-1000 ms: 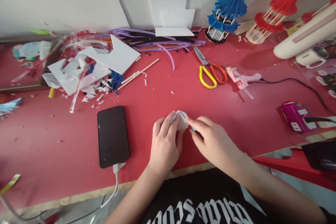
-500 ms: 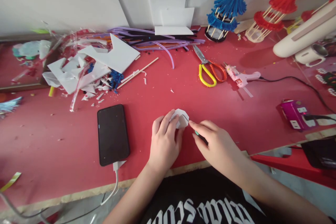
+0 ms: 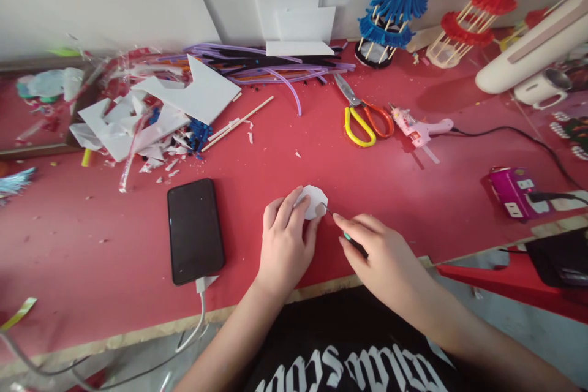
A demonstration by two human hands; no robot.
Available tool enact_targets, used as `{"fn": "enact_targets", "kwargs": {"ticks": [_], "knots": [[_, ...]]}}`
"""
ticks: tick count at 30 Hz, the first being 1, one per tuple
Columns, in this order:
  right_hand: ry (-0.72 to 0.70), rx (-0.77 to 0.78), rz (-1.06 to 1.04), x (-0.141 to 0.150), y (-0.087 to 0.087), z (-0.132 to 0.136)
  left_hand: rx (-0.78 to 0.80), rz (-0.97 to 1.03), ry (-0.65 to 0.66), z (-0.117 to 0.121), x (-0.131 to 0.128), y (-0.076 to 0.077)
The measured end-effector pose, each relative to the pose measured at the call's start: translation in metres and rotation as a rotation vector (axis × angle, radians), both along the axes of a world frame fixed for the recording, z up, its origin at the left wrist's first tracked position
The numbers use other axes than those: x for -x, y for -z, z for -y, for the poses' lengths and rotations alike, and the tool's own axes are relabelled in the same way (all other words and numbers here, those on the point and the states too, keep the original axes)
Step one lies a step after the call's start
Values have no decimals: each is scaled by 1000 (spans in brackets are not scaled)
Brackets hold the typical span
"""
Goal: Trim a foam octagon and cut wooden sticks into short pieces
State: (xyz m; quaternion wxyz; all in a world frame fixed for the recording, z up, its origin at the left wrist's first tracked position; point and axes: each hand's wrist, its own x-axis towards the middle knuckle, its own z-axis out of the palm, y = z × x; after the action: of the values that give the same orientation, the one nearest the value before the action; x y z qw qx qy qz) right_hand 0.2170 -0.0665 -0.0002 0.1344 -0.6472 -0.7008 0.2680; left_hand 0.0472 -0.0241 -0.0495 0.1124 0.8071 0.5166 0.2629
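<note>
From my distant seat I have only the head view, and in it I see the red table [image 3: 390, 184] with both hands of the person near the middle of its near edge. The left hand [image 3: 285, 239] is grasping the white piece [image 3: 312, 203], which has many straight sides; the fingers lie over its left part and the thumb is at its near side. This piece is at the surface, a little inward from the near edge, but I cannot tell if it lies fully flat. The right hand [image 3: 374, 242] is closed around a slim tool [image 3: 357, 247] with a green part, and the thin tip reaches the right side of the piece; whether it presses in, I cannot tell. Left of the hands, also toward the near edge, lies a black phone [image 3: 196, 233] with a white cable [image 3: 203, 303] hanging over that edge. Farther in are the scissors [image 3: 354, 101] with yellow and orange handles, and just beside them the pink glue gun [image 3: 420, 130]. Along the far edge I find a bundle of purple and black strips [image 3: 275, 72], and, toward the far right corner, a blue tower [image 3: 388, 30] and a red tower [image 3: 465, 33].
</note>
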Motion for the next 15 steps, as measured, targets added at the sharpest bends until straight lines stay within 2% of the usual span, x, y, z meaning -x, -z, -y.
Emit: {"fn": "enact_targets", "kwargs": {"ticks": [7, 15], "knots": [[14, 17, -13, -2, 0, 6, 6, 5, 2, 0, 0, -1], [12, 8, 18, -2, -4, 9, 116, 23, 29, -1, 4, -6]]}}
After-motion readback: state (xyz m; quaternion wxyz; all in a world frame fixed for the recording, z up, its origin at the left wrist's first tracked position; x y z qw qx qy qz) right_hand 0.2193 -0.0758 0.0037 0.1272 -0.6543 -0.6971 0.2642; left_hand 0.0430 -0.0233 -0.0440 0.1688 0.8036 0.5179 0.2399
